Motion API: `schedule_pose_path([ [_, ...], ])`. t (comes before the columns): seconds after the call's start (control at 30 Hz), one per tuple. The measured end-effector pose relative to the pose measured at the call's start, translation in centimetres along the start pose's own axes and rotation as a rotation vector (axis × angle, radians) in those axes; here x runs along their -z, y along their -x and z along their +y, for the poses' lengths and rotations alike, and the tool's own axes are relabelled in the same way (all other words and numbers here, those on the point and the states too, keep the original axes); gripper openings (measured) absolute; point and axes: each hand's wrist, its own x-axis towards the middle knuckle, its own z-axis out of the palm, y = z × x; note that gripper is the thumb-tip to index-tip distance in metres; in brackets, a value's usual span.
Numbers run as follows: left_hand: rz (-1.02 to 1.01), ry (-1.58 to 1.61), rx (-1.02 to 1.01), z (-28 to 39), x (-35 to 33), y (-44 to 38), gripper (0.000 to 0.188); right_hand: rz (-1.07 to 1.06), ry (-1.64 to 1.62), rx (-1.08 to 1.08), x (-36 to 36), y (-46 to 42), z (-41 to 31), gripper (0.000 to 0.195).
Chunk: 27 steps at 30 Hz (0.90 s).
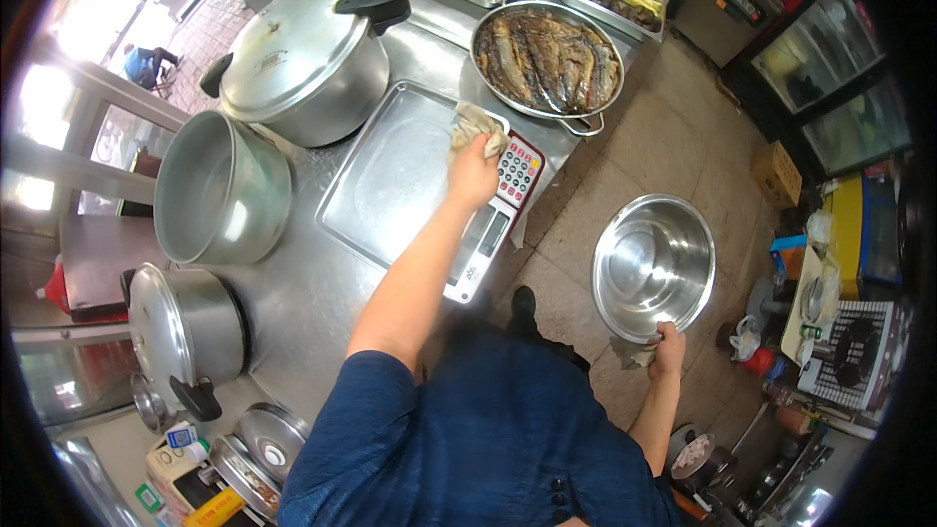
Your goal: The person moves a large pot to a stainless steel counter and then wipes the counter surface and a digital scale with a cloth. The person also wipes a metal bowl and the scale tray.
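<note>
With its fingers closed on a crumpled beige cloth [476, 128], my left hand [473, 172] is at the right rim of the metal tray [395, 161] of a digital weighing scale [468, 271]. The scale rests on a stainless steel table [293, 307]. My right hand [667, 351] grips the near rim of a shiny stainless steel bowl [651, 263], held out over the tiled floor. A greyish cloth [631, 353] hangs beside that hand, below the rim. The bowl looks empty. Beyond the scale stands a round two-handled pan of cooked whole fish [545, 62].
On the table's left are a large lidded pressure cooker [293, 51], an open metal pot [219, 190] and a smaller pressure cooker [187, 329]. Food trays [611, 0] line the far end. A cardboard box [776, 174] and a gas stove [849, 351] are at right. Outside, a person [144, 64] sits.
</note>
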Motion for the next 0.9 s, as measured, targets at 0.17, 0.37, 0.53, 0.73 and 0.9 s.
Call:
schedule_pose_path([
  [0.17,-0.466,0.521,0.112,2.4,2.0,4.7,0.026,0.01,0.012,0.079,0.2,-0.6,-0.3,0.028],
  [0.37,-0.465,0.423,-0.047,4.6,-0.5,11.0,0.031,0.06,0.03,0.051,1.2,-0.7,-1.1,0.026],
  [0.53,0.193,0.175,-0.278,3.5,3.4,6.2,0.034,0.093,-0.021,0.081,1.4,-0.5,-1.4,0.018],
  [0.73,-0.086,-0.339,-0.26,2.7,1.6,1.1,0.033,0.084,0.02,0.089,1.5,-1.5,-0.6,0.013],
  [0.9,-0.288,0.164,-0.098,0.8,5.7,3.8,0.029,0.115,0.067,0.171,1.2,-1.9,-0.2,0.013],
])
